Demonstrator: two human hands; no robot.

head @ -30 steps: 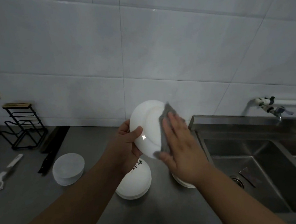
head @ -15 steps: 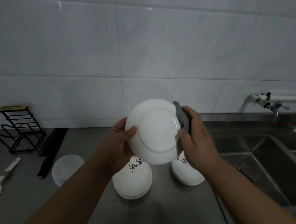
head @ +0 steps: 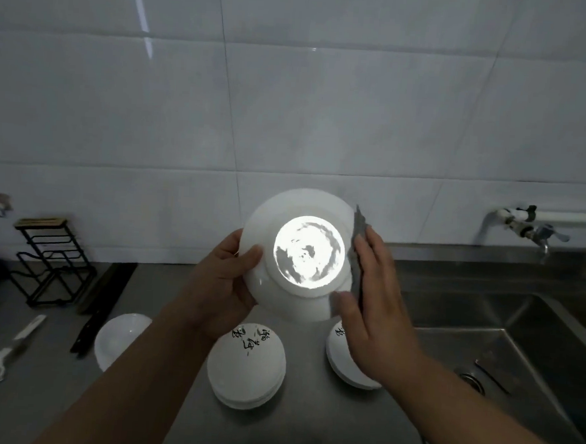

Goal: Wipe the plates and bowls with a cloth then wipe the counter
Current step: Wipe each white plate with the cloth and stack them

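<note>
The counter (head: 313, 429) lies open in front of the middle bowl stack (head: 245, 366). Left of the stack sits a white dish (head: 113, 337). To its right is another bowl stack (head: 336, 355), then the sink (head: 517, 352).

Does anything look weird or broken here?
Only the plate: its middle shines very bright, but that is light bouncing off it, not damage. The bowls sit upside down on the counter; nothing looks spilled or cracked.
</note>
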